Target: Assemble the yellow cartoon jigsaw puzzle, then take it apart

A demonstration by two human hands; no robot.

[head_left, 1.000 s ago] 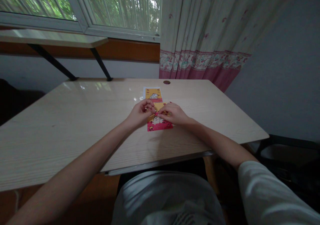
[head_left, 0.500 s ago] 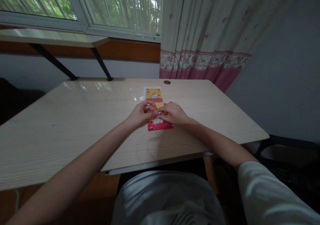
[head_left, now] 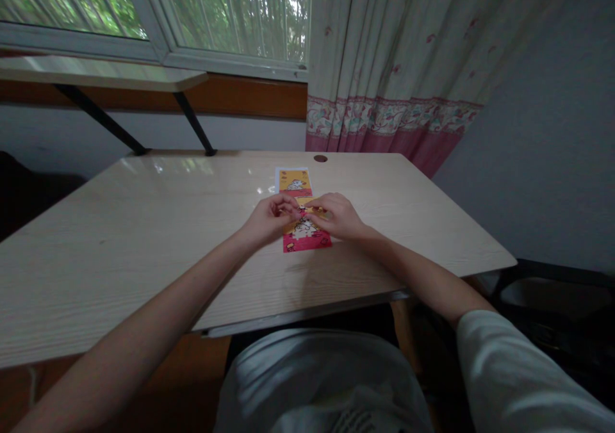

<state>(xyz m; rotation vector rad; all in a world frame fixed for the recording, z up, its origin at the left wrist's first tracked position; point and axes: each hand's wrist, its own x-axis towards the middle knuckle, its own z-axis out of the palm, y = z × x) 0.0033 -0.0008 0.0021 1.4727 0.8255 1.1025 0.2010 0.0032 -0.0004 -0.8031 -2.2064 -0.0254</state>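
A small jigsaw puzzle [head_left: 308, 243] in yellow and pink, with a white cartoon figure, lies on the table in front of me. My left hand [head_left: 275, 220] is over its left side, fingers curled and thumb and fingertips pinched on a small pinkish puzzle piece [head_left: 302, 214]. From the right, my right hand [head_left: 340, 216] reaches over the puzzle. Its thumb and forefinger are apart near that piece, and I see nothing between them. The hands cover part of the puzzle's upper half. Just beyond lies a picture card [head_left: 295, 181] with a similar yellow and red design.
The pale wooden table [head_left: 158, 241] extends to both sides, with a round cable hole [head_left: 320, 159] at its back edge. A raised shelf [head_left: 106, 74] on dark legs stands at the back left. A curtain [head_left: 384, 68] hangs behind, beside the window.
My right thumb and forefinger have spread apart and drawn slightly away from the left fingertips. More of the puzzle's middle shows. My left hand has hardly moved.
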